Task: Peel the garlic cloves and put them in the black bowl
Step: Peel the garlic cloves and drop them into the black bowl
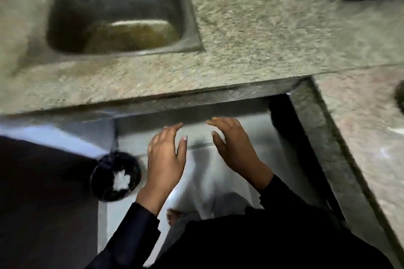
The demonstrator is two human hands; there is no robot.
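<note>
Both hands are empty, fingers spread loose: left hand [166,155], right hand [235,148], hovering below the counter [240,39] edge. The bowl [115,176] sits down by the left wrist with something white in it, probably peeled garlic, too blurry to swear. No loose cloves visible, so I'd find those first, then peel right above the bowl.

Speckled stone counter [251,35] with steel sink [118,15], dim light.
</note>
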